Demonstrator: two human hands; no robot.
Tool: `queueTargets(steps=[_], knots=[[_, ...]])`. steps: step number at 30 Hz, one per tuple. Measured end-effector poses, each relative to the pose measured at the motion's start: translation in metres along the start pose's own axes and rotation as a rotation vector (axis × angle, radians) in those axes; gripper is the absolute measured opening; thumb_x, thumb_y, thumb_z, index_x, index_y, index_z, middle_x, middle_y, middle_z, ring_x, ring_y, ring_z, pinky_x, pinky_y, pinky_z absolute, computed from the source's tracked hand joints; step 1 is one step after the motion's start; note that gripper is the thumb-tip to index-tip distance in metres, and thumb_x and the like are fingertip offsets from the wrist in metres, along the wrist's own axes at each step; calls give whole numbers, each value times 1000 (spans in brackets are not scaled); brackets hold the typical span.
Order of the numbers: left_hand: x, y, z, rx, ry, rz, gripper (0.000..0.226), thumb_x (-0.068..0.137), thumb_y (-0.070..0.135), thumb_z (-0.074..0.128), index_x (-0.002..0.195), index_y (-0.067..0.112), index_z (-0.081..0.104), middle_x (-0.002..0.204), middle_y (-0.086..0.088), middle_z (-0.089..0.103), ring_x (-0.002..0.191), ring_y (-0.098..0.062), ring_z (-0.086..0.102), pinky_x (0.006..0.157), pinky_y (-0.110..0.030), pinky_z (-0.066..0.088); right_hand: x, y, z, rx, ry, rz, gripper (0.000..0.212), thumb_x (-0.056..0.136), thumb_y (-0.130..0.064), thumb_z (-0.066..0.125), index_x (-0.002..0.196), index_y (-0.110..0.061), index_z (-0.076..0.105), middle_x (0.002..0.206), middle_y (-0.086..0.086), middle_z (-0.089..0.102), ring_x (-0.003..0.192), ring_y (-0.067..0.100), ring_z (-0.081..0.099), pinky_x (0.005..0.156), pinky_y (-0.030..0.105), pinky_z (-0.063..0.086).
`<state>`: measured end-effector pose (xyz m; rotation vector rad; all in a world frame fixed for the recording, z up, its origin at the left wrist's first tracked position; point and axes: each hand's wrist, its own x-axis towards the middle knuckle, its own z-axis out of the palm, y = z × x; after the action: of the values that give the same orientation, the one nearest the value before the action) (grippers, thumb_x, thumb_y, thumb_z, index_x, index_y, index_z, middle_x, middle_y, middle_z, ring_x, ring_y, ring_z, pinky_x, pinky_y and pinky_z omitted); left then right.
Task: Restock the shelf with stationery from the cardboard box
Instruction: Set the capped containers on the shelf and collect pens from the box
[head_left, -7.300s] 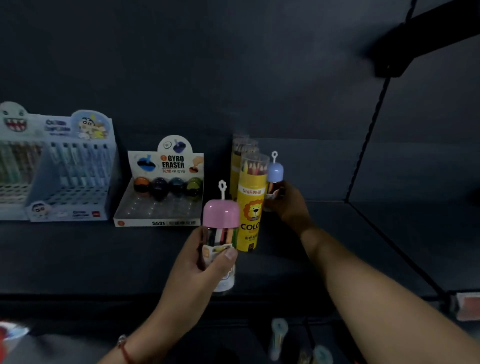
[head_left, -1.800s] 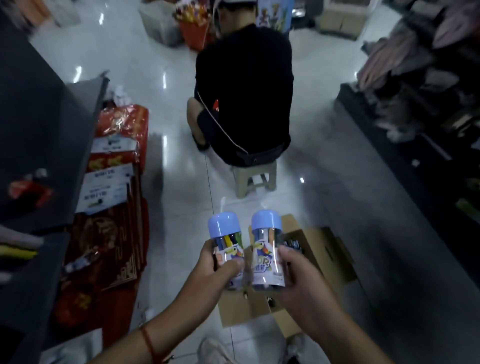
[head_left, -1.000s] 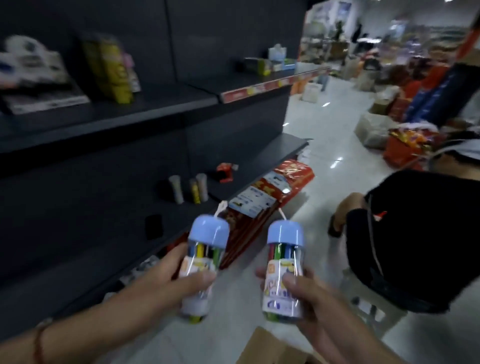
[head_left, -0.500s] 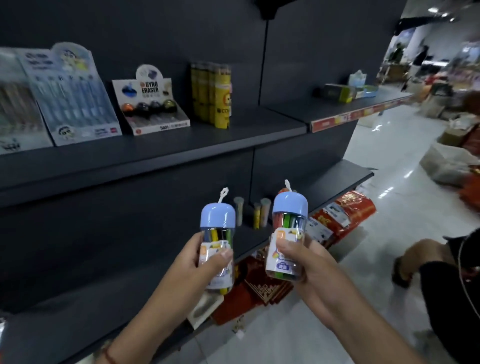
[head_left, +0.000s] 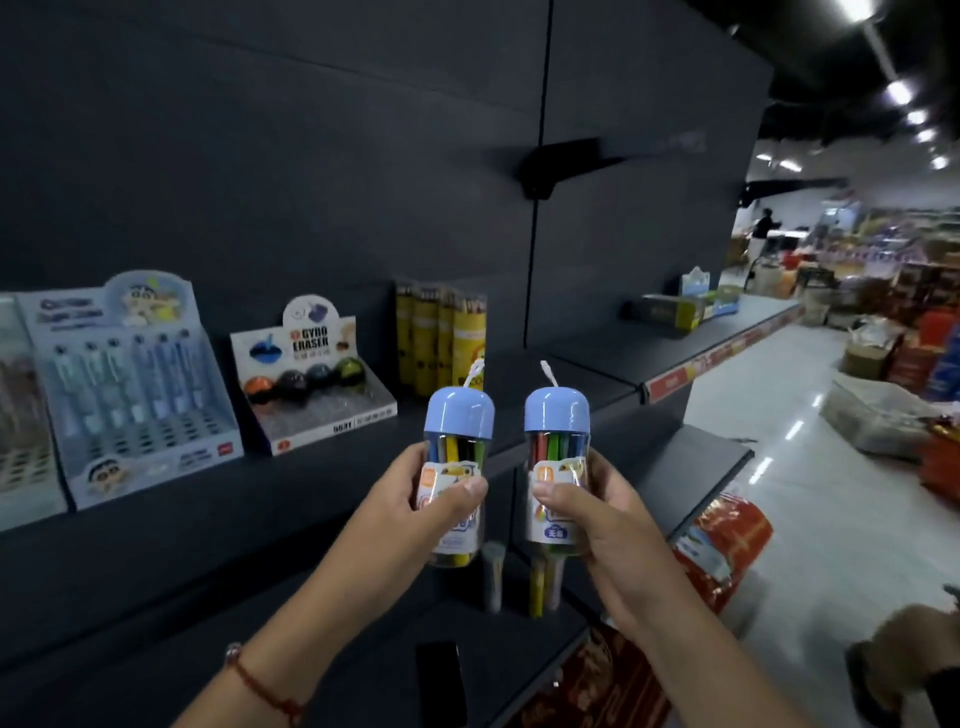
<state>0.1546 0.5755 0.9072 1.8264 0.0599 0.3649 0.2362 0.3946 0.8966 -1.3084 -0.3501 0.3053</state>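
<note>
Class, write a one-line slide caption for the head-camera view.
Left hand and right hand each hold a blue-capped marker jar before a dark shelf of stationery.

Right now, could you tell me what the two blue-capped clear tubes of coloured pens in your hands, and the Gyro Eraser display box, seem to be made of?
The left blue-capped clear tube and the right blue-capped clear tube: apparently transparent plastic bodies, pens visible through them; matte, opaque, probably plastic caps with faint highlights; printed paper-like labels. The Gyro Eraser display box: likely printed cardboard, with flat folded panels.

A shop being stocked.
Dark shelf (head_left: 311, 483) is carrying eraser display (head_left: 311, 374); price strip (head_left: 691, 371) and boxed goods (head_left: 883, 312) are showing at right.
</note>
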Motion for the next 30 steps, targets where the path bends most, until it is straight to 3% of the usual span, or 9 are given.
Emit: queueTargets(steps=[4,11,14,17,23,26,30], knots=[[42,-16,4,15,67,-40,15,90,44,65,103,43,60,96,7,71,86,-10,70,81,-40,59,63,5,-5,-11,17,-21,62,60,-30,82,118,-23,60,101,4,73,88,17,70,72,31,53],[140,-32,27,15,202,-62,22,89,43,64,109,40,57,96,15,71,86,1,68,65,-14,49,185,17,-44,24,-60,-18,41,72,-21,78,111,-19,66,99,5,74,88,19,69,77,35,53],[187,-29,44,-14,252,-33,23,89,39,63,111,42,55,96,22,69,89,3,67,67,-13,49,243,16,-71,-8,-91,-14,28,82,-12,73,109,-17,66,95,4,73,85,17,69,76,33,53],[216,-31,59,-58,299,-12,32,83,41,63,115,43,55,99,18,70,91,1,67,67,-11,51,296,13,-86,-91,-182,-28,30,83,-13,73,111,-19,67,99,5,74,91,23,71,81,36,56],[228,-58,76,-125,482,-46,34,75,43,66,107,49,60,102,11,71,94,-8,69,78,-26,52,365,26,-75,-255,-441,-46,38,78,-12,79,114,-19,67,101,4,75,95,20,72,84,33,57],[228,-64,80,-122,535,-30,27,80,49,76,101,57,63,106,10,71,96,-9,69,75,-24,55,384,33,-63,-396,-526,-108,39,76,-5,80,109,-23,67,100,-1,74,93,13,71,78,19,56],[228,-68,81,-136,539,-49,40,63,58,67,102,61,63,111,8,71,101,-11,69,81,-30,53,399,48,-57,-424,-573,-176,38,80,-7,78,112,-21,65,105,-4,72,96,8,69,82,19,54]])
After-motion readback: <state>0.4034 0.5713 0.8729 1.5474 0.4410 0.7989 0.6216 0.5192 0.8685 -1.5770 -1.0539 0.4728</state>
